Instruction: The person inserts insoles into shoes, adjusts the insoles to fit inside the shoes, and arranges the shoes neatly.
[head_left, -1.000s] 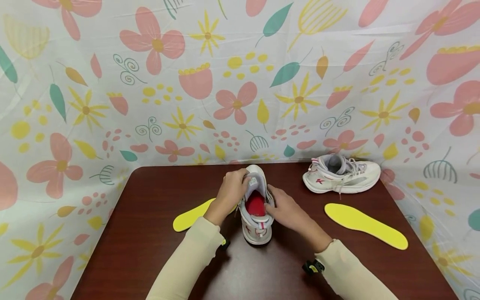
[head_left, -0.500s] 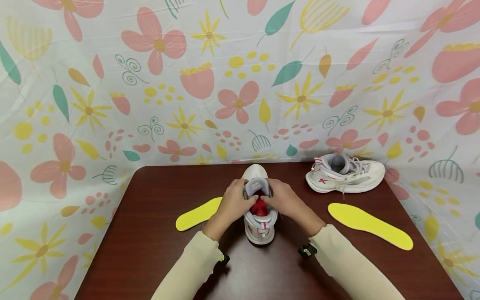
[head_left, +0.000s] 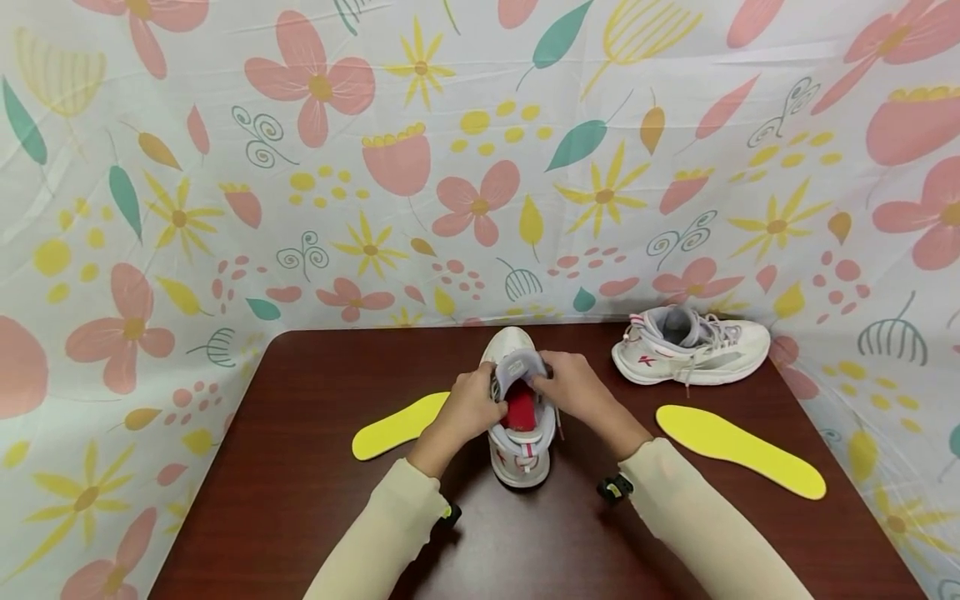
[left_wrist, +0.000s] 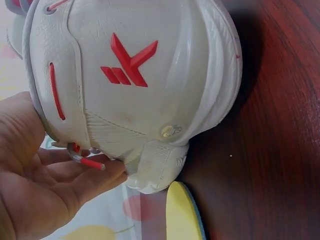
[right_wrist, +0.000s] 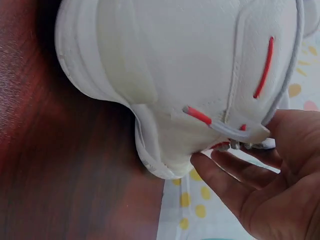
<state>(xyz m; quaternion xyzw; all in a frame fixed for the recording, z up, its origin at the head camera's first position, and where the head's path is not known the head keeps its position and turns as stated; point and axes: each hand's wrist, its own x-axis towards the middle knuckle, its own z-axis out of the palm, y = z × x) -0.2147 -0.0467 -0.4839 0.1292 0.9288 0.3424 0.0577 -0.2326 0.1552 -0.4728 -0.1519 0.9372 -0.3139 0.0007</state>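
Note:
A white sneaker (head_left: 520,467) stands mid-table, heel toward me and toe toward the curtain. Its collar is spread, and a red insole or lining (head_left: 520,410) shows inside. My left hand (head_left: 468,404) grips the left edge of the opening, thumb at the inner rim and fingers outside by the laces. On the other side, my right hand (head_left: 576,390) pinches the right edge near the grey tongue (head_left: 516,365), thumb inside. The left wrist view shows a red logo (left_wrist: 131,62) on the shoe's side. Red-and-white lace ends (right_wrist: 200,116) hang near the right fingers.
A second white sneaker (head_left: 690,350) stands at the back right. One yellow insole (head_left: 738,450) lies on the right of the dark table (head_left: 300,500), another yellow insole (head_left: 397,429) left of the held shoe. A flowered curtain (head_left: 480,275) hangs behind.
The left hand has shifted from the tongue down to the left collar edge. The right hand has moved up toward the tongue. The thumbs, close together half a second ago, are now apart.

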